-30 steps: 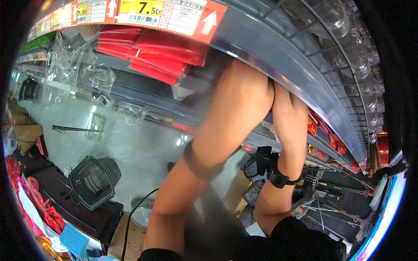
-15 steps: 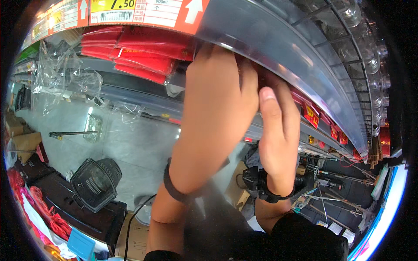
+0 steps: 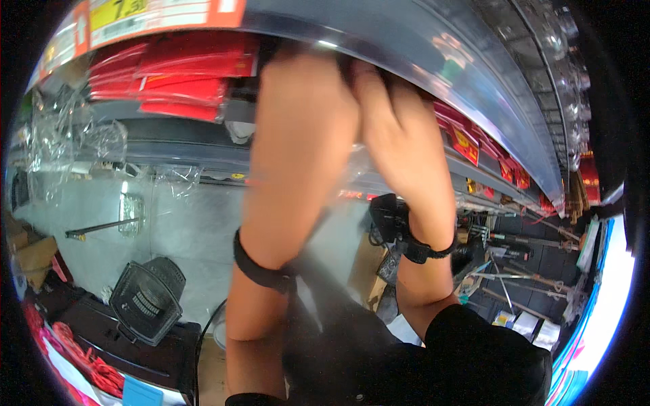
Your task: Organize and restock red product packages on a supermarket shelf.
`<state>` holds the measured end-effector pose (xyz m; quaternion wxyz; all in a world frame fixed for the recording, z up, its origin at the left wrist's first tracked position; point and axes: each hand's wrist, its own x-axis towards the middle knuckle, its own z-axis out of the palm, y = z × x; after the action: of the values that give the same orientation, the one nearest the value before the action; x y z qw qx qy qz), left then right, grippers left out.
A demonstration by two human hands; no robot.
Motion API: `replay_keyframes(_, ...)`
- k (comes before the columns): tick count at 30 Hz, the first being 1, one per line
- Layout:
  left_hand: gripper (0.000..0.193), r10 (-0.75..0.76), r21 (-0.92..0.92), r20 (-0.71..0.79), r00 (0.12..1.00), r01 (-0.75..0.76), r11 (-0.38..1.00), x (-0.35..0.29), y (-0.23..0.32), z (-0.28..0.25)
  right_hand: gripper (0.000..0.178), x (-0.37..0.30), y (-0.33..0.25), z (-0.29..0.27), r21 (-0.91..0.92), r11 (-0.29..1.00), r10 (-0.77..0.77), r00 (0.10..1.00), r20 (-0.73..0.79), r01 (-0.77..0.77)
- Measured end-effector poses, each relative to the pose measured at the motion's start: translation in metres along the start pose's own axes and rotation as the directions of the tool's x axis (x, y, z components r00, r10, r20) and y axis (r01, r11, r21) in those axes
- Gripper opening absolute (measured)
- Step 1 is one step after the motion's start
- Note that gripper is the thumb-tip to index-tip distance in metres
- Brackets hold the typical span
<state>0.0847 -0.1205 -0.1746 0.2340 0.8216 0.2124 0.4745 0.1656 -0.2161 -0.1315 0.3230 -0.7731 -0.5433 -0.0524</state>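
Observation:
Both my arms reach up to a shelf whose clear plastic front strip (image 3: 379,54) runs across the top. My left hand (image 3: 298,101) is smeared by motion, and its fingers pass out of sight under the strip. Close beside it on the right, my right hand (image 3: 406,135) also reaches under the strip; parts of its fingers show, stretched upward, but the tips are hidden. Whatever either hand touches there cannot be seen. Red packets in clear film (image 3: 179,81) lie stacked just left of my left hand. More red packets (image 3: 464,139) sit right of my right hand.
Crumpled clear plastic (image 3: 74,135) hangs at the shelf's left. Wire racking (image 3: 542,88) with glassware stands at the right. Below are a black plastic basket (image 3: 147,301), a dark box (image 3: 74,331) and red goods (image 3: 95,358). Long-handled tools (image 3: 528,277) lie at lower right.
The shelf and packets have shifted left and up in view. My right hand has moved up and in toward my left; its thumb tip no longer shows.

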Motion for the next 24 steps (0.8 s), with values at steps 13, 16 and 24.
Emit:
replay_keyframes(13,0.025,0.048,0.278,0.201,0.978,-0.104,0.955,0.012,-0.026,-0.001,0.049,-0.012,0.013,0.007,-0.354,0.908,-0.235,0.972,0.012,0.224)
replay_keyframes(16,0.025,0.069,0.234,0.222,0.973,-0.122,0.964,0.007,-0.024,0.022,0.029,-0.014,0.039,0.019,-0.44,0.859,-0.326,0.942,-0.075,0.262)
replay_keyframes(24,0.025,0.122,0.266,0.274,0.954,-0.197,0.944,0.025,-0.028,0.015,0.014,-0.004,0.026,0.018,-0.419,0.863,-0.378,0.911,-0.165,0.282)
